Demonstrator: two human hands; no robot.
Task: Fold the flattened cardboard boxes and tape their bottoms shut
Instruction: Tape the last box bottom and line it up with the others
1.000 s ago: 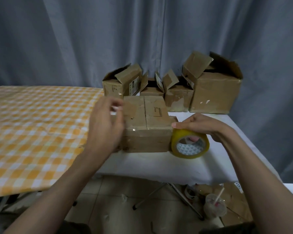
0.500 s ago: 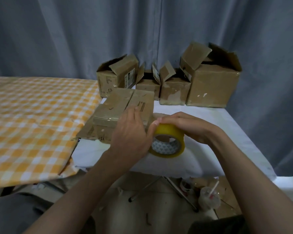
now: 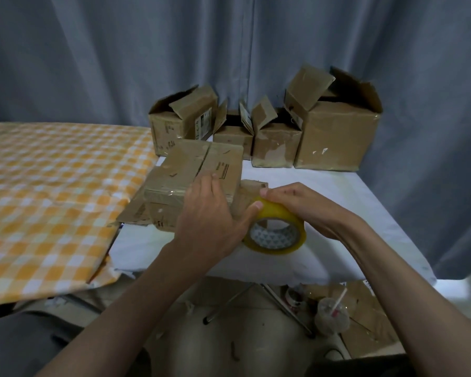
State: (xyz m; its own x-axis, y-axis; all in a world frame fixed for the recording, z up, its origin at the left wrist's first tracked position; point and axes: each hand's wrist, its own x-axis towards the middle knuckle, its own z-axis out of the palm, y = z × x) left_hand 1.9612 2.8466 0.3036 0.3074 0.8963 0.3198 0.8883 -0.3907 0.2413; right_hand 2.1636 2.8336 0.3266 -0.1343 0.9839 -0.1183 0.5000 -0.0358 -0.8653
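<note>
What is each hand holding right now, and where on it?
The right hand grips the tape roll over its top outer rim. The left hand rests on the cardboard box, its thumb touching the roll.

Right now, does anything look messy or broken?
Yes. The four boxes at the back look battered, flaps sticking up crooked. A drink cup and cardboard scraps lie on the floor under the table.

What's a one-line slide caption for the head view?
Left hand steadies a cardboard box while right hand grips a yellow tape roll.
</note>
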